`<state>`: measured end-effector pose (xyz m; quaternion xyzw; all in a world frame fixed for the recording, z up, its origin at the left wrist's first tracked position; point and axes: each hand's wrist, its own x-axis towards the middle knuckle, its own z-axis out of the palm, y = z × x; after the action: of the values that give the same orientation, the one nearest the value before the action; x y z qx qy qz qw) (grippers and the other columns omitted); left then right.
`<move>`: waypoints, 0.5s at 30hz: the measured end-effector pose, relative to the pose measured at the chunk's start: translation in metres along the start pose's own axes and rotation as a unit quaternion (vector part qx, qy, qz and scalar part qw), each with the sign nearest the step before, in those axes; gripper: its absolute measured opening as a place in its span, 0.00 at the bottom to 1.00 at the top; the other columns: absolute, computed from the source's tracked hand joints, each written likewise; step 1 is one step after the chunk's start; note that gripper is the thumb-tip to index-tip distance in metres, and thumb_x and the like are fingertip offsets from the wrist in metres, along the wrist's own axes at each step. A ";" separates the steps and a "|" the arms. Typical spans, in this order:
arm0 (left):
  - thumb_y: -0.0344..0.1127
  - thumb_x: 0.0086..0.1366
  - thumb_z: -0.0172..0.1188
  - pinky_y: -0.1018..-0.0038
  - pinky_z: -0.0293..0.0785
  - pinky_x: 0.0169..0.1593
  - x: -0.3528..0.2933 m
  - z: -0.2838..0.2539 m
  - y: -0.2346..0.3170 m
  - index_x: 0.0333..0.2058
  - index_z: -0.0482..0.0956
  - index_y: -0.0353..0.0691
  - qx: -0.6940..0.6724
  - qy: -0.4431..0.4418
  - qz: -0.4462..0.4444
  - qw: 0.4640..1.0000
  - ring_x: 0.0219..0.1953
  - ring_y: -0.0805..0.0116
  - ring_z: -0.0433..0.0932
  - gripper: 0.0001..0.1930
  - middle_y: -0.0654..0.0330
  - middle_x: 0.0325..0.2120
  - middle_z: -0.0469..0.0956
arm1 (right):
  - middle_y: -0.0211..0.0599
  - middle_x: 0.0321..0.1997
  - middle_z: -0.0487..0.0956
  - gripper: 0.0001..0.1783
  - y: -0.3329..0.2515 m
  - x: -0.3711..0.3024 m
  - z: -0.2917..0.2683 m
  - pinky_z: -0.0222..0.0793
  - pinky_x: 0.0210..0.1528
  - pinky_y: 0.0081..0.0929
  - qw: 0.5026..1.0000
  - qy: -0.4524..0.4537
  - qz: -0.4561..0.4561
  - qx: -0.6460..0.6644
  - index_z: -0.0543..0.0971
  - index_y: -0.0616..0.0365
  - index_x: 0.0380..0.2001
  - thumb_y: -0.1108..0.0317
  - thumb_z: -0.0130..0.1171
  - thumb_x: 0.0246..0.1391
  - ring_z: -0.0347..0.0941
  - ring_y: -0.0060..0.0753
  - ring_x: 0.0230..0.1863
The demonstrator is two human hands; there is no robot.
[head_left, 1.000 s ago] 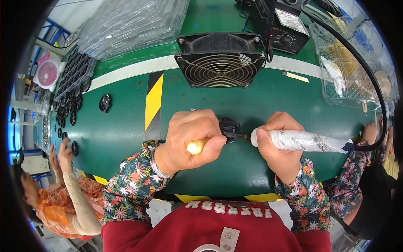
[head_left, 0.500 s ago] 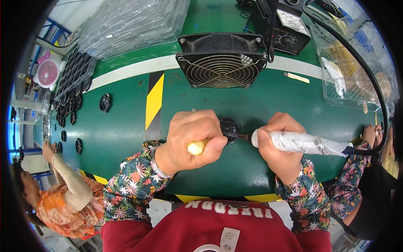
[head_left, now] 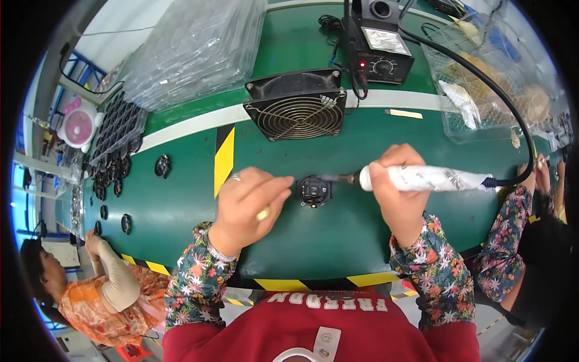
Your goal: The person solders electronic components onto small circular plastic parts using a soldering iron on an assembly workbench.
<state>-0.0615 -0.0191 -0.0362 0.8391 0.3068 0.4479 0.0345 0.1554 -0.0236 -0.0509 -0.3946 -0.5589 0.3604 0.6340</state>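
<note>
Soldering iron [head_left: 431, 178]: white handle, lying nearly level across the green worktop [head_left: 338, 241], metal tip pointing left onto the small black part [head_left: 314, 191]; black cable running off the handle's right end, curving up and away.
Right hand [head_left: 398, 193]: closed around the iron's handle near its front end, fingers wrapped over the top, thumb underneath; flowered sleeve behind the wrist.
Left hand [head_left: 247, 202]: loosely curled, fingers stretched toward the black part, fingertips just beside its left edge; contact not clear. Something small and yellowish showing under the fingers, too hidden to name.
Small black part: round, dark, resting on the worktop between the two hands, right in front of the body, the iron's tip at its upper right.
Fan [head_left: 297, 112]: square black housing with wire grille, standing behind the part, tilted toward the worker.
Soldering station [head_left: 379, 49]: black box with a dial and a red light, behind and right of the fan.
Stripe [head_left: 224, 161]: yellow and black marking on the worktop, left of the fan.
Trays [head_left: 196, 48]: clear plastic stack at the far left corner; dark tray [head_left: 117, 130] full of round black parts beside it.
Loose parts [head_left: 161, 166]: several more black round pieces scattered on the worktop's left side.
Clear bin [head_left: 482, 78]: at the far right, holding pale oddments.
Other people: one in orange at lower left [head_left: 102, 295], another sleeve in flowered cloth at right [head_left: 503, 241].
</note>
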 end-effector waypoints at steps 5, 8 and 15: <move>0.31 0.47 0.63 0.72 0.70 0.26 -0.015 0.017 0.009 0.34 0.77 0.40 0.051 -0.210 -0.083 0.973 0.23 0.64 0.73 0.13 0.61 0.25 0.71 | 0.28 0.20 0.66 0.07 -0.005 0.003 -0.007 0.56 0.23 0.16 0.998 -0.014 -0.047 -0.043 0.67 0.60 0.22 0.81 0.54 0.44 0.61 0.17 0.21; 0.32 0.48 0.62 0.71 0.71 0.27 -0.011 0.027 0.009 0.33 0.76 0.40 0.052 -0.220 -0.093 0.970 0.24 0.62 0.73 0.12 0.60 0.26 0.72 | 0.28 0.20 0.66 0.07 -0.008 0.007 -0.002 0.57 0.23 0.16 0.998 -0.008 -0.068 -0.016 0.67 0.60 0.22 0.79 0.55 0.44 0.61 0.16 0.21; 0.35 0.48 0.60 0.67 0.72 0.37 0.011 0.091 0.071 0.44 0.67 0.37 -0.037 -0.294 -0.003 0.955 0.36 0.56 0.72 0.23 0.58 0.37 0.71 | 0.26 0.20 0.70 0.07 -0.012 0.012 -0.001 0.59 0.22 0.15 0.992 0.087 -0.078 0.047 0.70 0.60 0.21 0.75 0.60 0.43 0.64 0.13 0.21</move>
<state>0.0475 -0.0513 -0.0590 0.9307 0.2690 0.1929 0.1556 0.1581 -0.0177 -0.0354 -0.3489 -0.5133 0.3002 0.7243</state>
